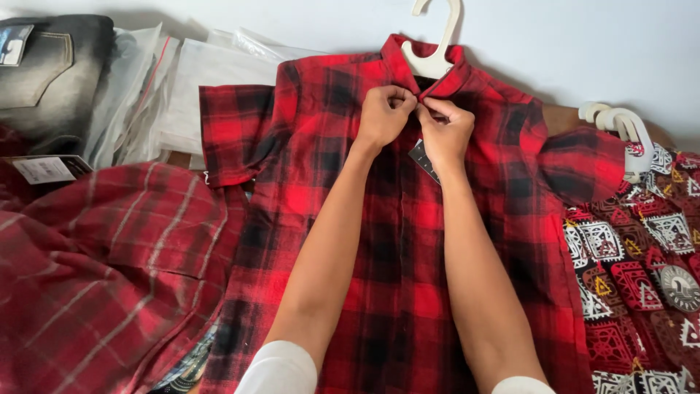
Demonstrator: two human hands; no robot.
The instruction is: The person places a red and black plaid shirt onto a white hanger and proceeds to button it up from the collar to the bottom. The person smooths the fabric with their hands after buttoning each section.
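A red and black checked shirt point(408, 241) lies flat in front of me on a white plastic hanger point(437, 44), collar at the far end. My left hand point(383, 117) and my right hand point(446, 131) meet just below the collar, fingers pinching the shirt's front edges together at the top button. A small dark tag point(423, 159) hangs under my right hand. Both forearms stretch over the shirt's front.
A dark red striped shirt point(102, 270) lies at the left. A patterned red, white and black shirt point(642, 277) on a white hanger point(620, 124) lies at the right. Clear plastic bags point(146, 87) and folded dark jeans point(44, 73) sit at the far left.
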